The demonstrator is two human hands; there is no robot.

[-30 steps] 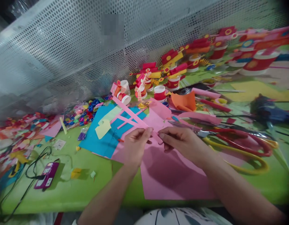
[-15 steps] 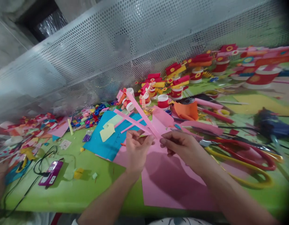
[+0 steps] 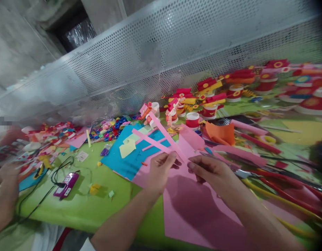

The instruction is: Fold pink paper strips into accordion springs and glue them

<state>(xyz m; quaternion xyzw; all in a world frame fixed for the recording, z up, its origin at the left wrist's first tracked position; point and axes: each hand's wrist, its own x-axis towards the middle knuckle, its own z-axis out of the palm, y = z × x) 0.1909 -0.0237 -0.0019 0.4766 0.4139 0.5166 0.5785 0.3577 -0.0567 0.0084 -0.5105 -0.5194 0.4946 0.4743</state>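
My left hand (image 3: 161, 170) is closed, its thumb and forefinger pinching the near end of a pink strip (image 3: 149, 141) that slants away to the left. A longer pink strip (image 3: 164, 132) crosses close beside it, and its near end lies at the fingertips of my right hand (image 3: 211, 170), which is also closed in a pinch. The strips look like paper or foam; the blur hides which. Both hands hover over a large pink sheet (image 3: 181, 223), where a shadow falls. Left of them lies a blue sheet (image 3: 116, 157) with a pale yellow scrap (image 3: 127, 149) on it.
Scissors with red and yellow handles (image 3: 286, 198) lie at my right. Several red cups with rolled pieces (image 3: 210, 111) stand along a perforated metal panel (image 3: 124, 73). A purple power strip (image 3: 67, 185) with black cords sits left on the green table (image 3: 90, 212). Another person's arm (image 3: 5, 198) shows at far left.
The view has swung left, so the table's contents appear further right. My two hands stay close together with the pink strips, and more of the other person's arm shows at the left.
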